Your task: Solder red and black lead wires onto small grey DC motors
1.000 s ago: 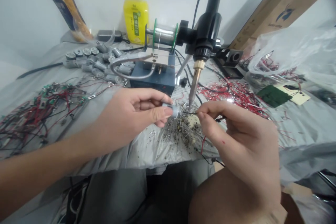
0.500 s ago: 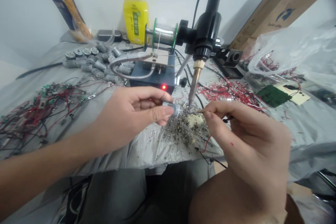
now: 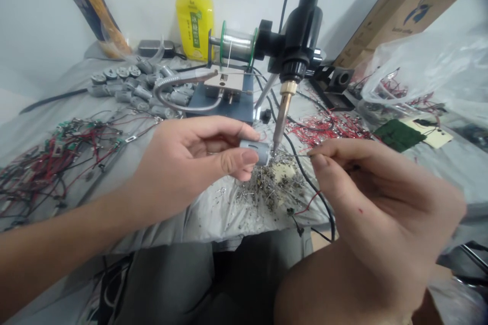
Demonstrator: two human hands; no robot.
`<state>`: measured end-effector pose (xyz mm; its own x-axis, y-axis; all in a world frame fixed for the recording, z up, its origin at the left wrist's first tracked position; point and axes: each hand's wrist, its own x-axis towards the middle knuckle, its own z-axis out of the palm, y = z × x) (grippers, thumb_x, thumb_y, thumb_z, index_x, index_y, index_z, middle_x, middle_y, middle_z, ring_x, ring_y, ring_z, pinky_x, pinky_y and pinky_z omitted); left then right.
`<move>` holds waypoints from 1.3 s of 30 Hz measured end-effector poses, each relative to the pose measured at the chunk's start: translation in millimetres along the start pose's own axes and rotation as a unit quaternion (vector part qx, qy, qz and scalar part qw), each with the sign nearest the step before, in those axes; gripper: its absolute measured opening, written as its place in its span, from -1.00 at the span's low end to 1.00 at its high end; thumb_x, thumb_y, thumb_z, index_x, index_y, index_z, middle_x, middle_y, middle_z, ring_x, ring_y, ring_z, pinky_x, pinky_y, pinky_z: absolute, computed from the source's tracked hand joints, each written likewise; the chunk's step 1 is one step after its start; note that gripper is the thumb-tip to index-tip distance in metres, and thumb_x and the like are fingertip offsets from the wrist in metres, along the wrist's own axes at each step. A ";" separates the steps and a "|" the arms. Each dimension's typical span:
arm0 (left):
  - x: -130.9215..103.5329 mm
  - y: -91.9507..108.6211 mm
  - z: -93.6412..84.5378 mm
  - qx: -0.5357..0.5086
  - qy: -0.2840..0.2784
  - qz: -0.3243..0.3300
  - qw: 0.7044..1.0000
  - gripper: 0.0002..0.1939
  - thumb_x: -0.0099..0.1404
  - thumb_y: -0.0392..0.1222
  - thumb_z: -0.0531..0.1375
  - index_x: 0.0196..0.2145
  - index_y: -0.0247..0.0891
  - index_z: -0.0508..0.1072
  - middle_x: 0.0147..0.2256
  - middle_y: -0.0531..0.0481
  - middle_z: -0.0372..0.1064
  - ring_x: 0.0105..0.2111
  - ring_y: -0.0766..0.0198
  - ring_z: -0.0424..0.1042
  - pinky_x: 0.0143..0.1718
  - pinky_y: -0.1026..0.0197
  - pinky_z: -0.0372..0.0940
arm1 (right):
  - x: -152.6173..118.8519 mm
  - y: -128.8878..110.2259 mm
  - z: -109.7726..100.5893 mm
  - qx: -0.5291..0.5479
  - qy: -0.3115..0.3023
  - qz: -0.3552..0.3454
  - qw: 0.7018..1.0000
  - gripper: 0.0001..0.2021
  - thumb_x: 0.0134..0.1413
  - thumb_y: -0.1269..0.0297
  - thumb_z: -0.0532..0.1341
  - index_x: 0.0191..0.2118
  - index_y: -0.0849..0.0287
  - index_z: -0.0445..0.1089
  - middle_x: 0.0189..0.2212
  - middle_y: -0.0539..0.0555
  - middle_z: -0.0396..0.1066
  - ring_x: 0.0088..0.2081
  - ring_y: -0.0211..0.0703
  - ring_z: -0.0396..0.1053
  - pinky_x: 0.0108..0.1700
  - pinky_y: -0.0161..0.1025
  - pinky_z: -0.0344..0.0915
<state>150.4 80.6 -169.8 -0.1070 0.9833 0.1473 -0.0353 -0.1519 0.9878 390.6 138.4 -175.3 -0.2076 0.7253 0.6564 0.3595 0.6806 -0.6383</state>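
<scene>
My left hand (image 3: 202, 157) pinches a small grey electric motor (image 3: 259, 153) between thumb and fingers, its terminal end facing right. That end meets the tip of a soldering iron (image 3: 282, 117), which a black stand clamps pointing downward. Between thumb and forefinger, my right hand (image 3: 366, 198) grips a thin dark wire (image 3: 293, 155) that runs left to the iron tip and the motor's end. Whether the wire is joined to the motor I cannot tell. A red wire (image 3: 309, 204) and a small dark part hang below the right hand.
A solder reel (image 3: 239, 46) sits on a blue feeder box (image 3: 244, 96) behind the hands. Grey motors (image 3: 133, 86) lie piled at back left, wired switches (image 3: 64, 162) at left, red wires (image 3: 335, 129) at right. Solder scraps (image 3: 270, 185) cover the sheet under the iron.
The motor has moved slightly right, up against the iron tip, and more of it shows. My right hand has shifted right, with more wire stretched between it and the tip.
</scene>
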 end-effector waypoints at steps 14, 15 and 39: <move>-1.8 4.7 1.4 -0.003 0.013 -0.037 0.999 -0.82 0.33 -0.16 0.63 -0.13 0.00 0.81 -0.31 0.15 0.71 -0.40 0.32 0.70 -0.23 0.42 0.68 | -2.8 -7.6 0.6 -0.021 0.004 0.009 1.000 -0.85 0.36 0.44 0.41 -0.27 0.06 0.65 -0.35 -0.02 0.45 -0.32 -0.29 0.34 -0.28 -0.30 0.33; -1.9 4.5 1.3 0.002 0.018 -0.038 0.999 -0.81 0.32 -0.13 0.63 -0.13 -0.02 0.81 -0.31 0.12 0.71 -0.41 0.30 0.70 -0.24 0.39 0.69 | -3.0 -8.1 0.6 -0.026 0.006 0.007 1.000 -0.85 0.36 0.44 0.41 -0.27 0.06 0.65 -0.36 -0.02 0.44 -0.32 -0.29 0.34 -0.28 -0.30 0.33; -4.0 1.3 0.8 0.007 0.017 -0.033 0.999 -0.82 0.35 -0.09 0.62 -0.11 0.01 0.81 -0.30 0.13 0.72 -0.38 0.28 0.72 -0.23 0.39 0.70 | -1.3 -15.1 0.9 -0.012 -0.024 -0.009 1.000 -0.86 0.36 0.48 0.38 -0.21 0.07 0.62 -0.37 -0.06 0.43 -0.33 -0.32 0.36 -0.25 -0.29 0.34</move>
<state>151.6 76.6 -169.1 -0.1386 0.9871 0.0805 -0.0287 -0.0853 0.9959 384.6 127.2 -166.9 -0.2564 0.7180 0.6470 0.3771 0.6907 -0.6170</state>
